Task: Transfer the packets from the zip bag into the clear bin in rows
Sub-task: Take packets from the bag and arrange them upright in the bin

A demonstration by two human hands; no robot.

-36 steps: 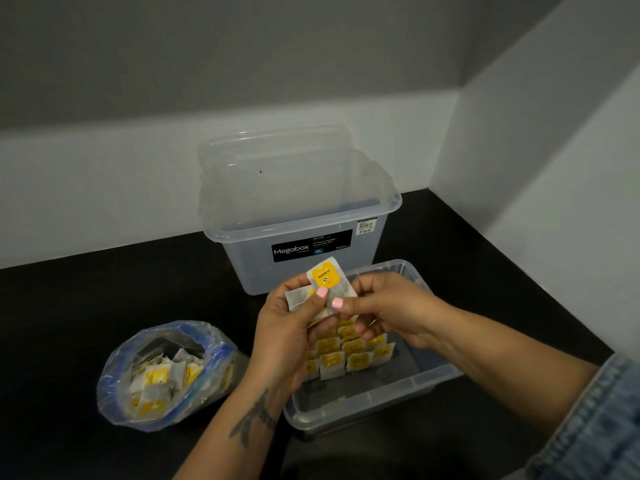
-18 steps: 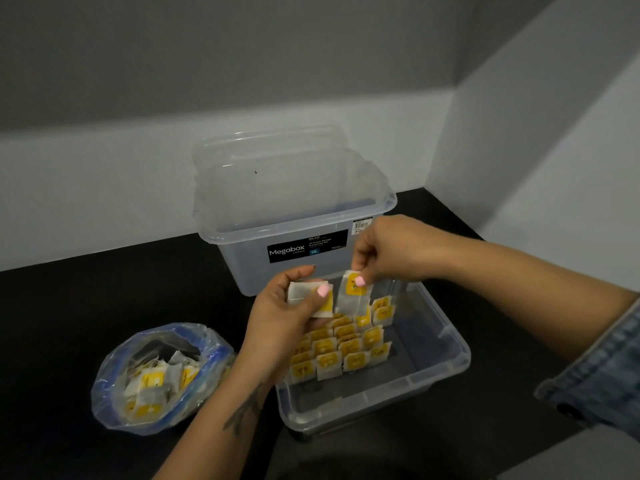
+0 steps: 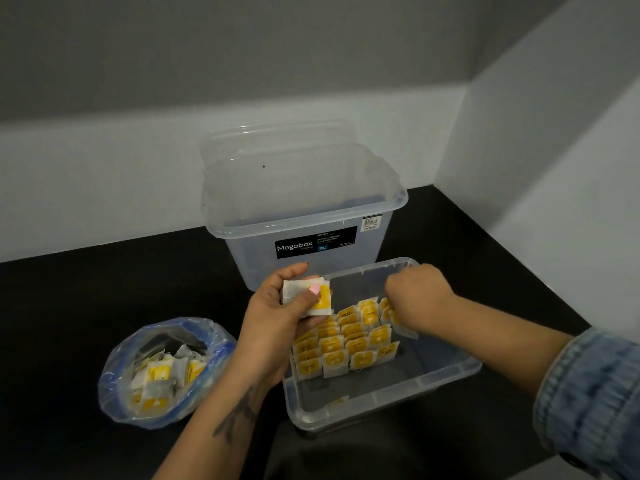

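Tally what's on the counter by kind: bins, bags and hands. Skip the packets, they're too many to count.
Clear bins: 2, the low bin holding the packet rows and the tall Megabox bin behind it
Zip bags: 1
Hands: 2, left hand and right hand
Total: 5

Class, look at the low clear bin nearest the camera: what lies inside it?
Inside the clear bin, yellow-and-white packets stand in overlapping rows. The right hand reaches in at the back row, hiding what its fingers hold. The near floor shows bare.
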